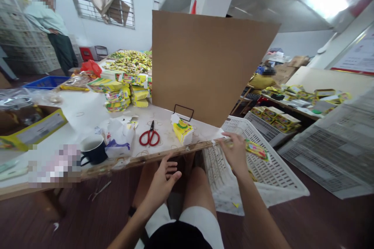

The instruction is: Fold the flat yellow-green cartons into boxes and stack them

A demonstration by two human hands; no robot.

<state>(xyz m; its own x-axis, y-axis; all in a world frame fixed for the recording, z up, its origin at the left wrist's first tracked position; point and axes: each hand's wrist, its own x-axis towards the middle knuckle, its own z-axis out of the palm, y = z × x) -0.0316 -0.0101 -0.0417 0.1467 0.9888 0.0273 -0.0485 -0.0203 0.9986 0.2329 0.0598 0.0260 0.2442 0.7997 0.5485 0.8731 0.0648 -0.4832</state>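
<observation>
My left hand (166,173) hovers in front of the wooden table edge above my lap, its fingers apart and holding nothing. By the table's right corner, my right hand (235,151) reaches over the rim of a white plastic basket (280,183), fingers stretched leftward. A colourful yellow-green packet (257,150) shows just beyond that hand over the basket; whether they touch is hidden. Between the hands, a small yellow-and-white box (183,130) stands on the table (163,118) before a black wire stand (184,112). Red-handled scissors (149,136) lie left of it.
A large cardboard sheet (210,66) rises behind the wire stand. Stacked yellow boxes (117,99) and a packet heap (131,62) are farther back. A dark mug (93,151) stands near the left edge. One person (55,27) stands far left; another sits behind the cardboard's right side.
</observation>
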